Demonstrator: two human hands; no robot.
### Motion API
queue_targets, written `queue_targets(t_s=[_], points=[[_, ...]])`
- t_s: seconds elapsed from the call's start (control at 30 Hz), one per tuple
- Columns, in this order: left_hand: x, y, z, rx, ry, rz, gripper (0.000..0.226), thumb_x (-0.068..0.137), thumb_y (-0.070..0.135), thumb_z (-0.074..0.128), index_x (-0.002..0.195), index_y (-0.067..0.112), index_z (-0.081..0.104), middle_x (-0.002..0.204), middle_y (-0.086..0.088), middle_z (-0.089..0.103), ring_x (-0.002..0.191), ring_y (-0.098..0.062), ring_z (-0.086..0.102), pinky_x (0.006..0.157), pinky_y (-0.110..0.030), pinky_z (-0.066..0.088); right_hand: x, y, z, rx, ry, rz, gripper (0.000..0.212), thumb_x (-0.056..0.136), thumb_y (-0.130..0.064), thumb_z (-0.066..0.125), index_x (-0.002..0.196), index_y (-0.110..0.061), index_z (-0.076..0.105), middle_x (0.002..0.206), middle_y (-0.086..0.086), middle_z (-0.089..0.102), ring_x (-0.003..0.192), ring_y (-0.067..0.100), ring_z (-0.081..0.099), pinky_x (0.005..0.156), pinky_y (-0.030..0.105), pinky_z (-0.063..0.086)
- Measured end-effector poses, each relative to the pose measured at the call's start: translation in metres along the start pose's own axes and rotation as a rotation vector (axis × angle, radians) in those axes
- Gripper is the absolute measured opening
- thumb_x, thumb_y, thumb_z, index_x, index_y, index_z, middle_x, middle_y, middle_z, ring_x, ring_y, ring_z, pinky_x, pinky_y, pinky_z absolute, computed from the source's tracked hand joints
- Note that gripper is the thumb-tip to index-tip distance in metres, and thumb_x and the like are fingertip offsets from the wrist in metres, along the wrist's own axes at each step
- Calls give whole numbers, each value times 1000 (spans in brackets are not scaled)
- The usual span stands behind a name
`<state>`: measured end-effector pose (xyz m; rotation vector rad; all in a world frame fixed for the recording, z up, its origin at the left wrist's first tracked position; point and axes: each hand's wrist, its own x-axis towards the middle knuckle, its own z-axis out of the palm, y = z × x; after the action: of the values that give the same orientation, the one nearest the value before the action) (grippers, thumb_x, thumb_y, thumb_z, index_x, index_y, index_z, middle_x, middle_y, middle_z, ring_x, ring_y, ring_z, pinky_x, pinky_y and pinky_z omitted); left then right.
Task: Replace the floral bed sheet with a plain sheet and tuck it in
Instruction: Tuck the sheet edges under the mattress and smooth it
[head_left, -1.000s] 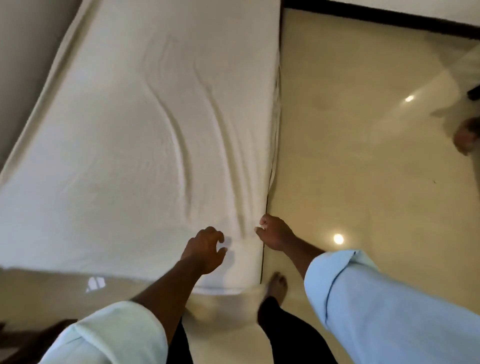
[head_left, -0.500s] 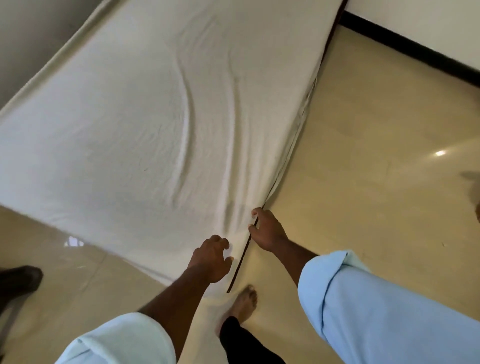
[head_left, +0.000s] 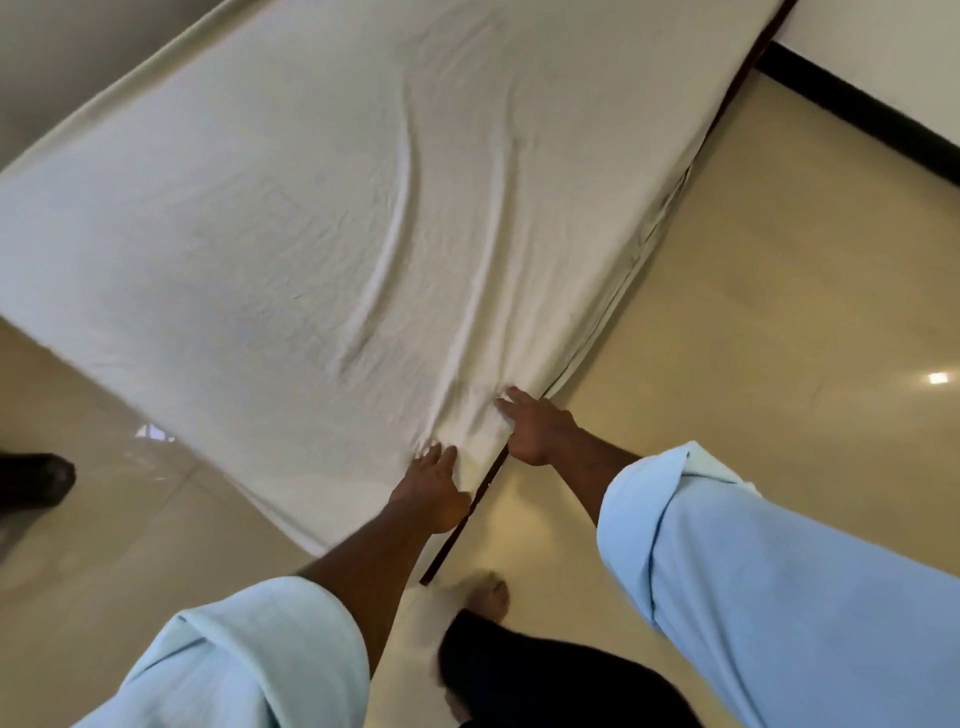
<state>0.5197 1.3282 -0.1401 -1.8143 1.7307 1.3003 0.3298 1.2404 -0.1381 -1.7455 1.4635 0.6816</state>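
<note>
A plain cream sheet covers the whole bed, with long creases running toward its near corner. My left hand lies flat on the sheet at that corner, fingers straight and spread. Just to the right, my right hand presses the sheet by the bed's right edge, fingers stretched out over the bunched cloth. A dark strip of the bed frame shows under the corner. No floral sheet is in view.
Glossy beige floor surrounds the bed. My bare foot stands just below the corner. A dark shoe sits at the left edge. A white wall with a black skirting runs along the upper right.
Both hands went from curled at the corner to flat with fingers stretched on the sheet. The right hand moved from the bed's side edge up onto the top. The view turned.
</note>
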Motion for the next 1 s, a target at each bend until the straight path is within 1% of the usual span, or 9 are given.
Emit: queue_targets(t_s=[0.17, 0.23, 0.33, 0.43, 0.5, 0.63, 0.77, 0.87, 1.0], points=[[11, 5, 14, -77, -22, -50, 99, 96, 46, 57, 160, 16, -12, 167, -10, -15, 153, -36, -13, 125, -45, 4, 3, 7, 10, -4, -57, -38, 89, 93, -31, 54, 161, -41, -1, 167, -19, -20, 151, 34, 24, 115, 50, 36], [21, 6, 22, -24, -12, -76, 102, 94, 53, 54, 159, 15, -15, 167, -13, -13, 153, -37, -12, 125, -47, 1, 10, 15, 1, -69, -87, -75, 90, 92, -29, 53, 161, -43, -2, 167, -20, -20, 151, 32, 25, 117, 52, 31], [35, 12, 30, -12, -11, -200, 106, 90, 63, 52, 158, 19, -16, 167, -12, -12, 154, -38, -11, 125, -50, 7, 26, 37, -10, -32, -159, -223, 88, 89, -26, 52, 161, -43, 4, 167, -22, -15, 154, 26, 22, 121, 52, 26], [40, 40, 34, -51, 11, -378, 105, 90, 60, 56, 159, 22, -12, 168, -6, -13, 154, -37, -9, 122, -48, 18, 36, 77, -19, 87, -163, -441, 86, 86, -14, 53, 161, -40, 19, 168, -23, 0, 153, 14, 27, 119, 39, 34], [44, 66, 34, -86, 101, -511, 100, 92, 57, 54, 160, 17, -6, 168, -7, -9, 154, -37, -7, 120, -47, 23, 36, 98, -27, 66, -43, -543, 84, 83, -9, 52, 159, -38, 29, 168, -21, 11, 147, 15, 39, 116, 37, 38], [75, 114, 36, -300, 357, -772, 95, 97, 64, 33, 157, -3, 6, 166, -21, 3, 153, -41, 1, 121, -48, 22, 59, 131, -64, -58, 465, -668, 79, 72, -16, 55, 151, -23, 46, 164, 5, 29, 134, 32, 47, 101, 42, 43], [93, 141, 40, -385, 503, -934, 89, 98, 57, 36, 156, -4, 8, 165, -25, 1, 153, -43, 2, 121, -53, 21, 103, 161, -129, -364, 488, -698, 67, 82, -26, 56, 148, -19, 47, 159, 3, 38, 133, 29, 43, 99, 45, 45], [95, 154, 43, -327, 629, -841, 71, 99, 36, 41, 156, 4, 12, 164, -26, 1, 152, -44, 6, 119, -59, 21, 126, 164, -161, -457, 448, -780, 49, 91, -32, 59, 139, -22, 55, 143, 1, 54, 122, 28, 51, 91, 45, 49], [104, 175, 43, -185, 744, -413, 58, 97, 26, 48, 151, 15, 31, 165, -15, 15, 151, -34, 15, 117, -57, 27, 130, 159, -156, -520, 379, -904, 34, 88, -35, 70, 119, -23, 67, 119, -4, 64, 105, 26, 57, 77, 41, 50]])
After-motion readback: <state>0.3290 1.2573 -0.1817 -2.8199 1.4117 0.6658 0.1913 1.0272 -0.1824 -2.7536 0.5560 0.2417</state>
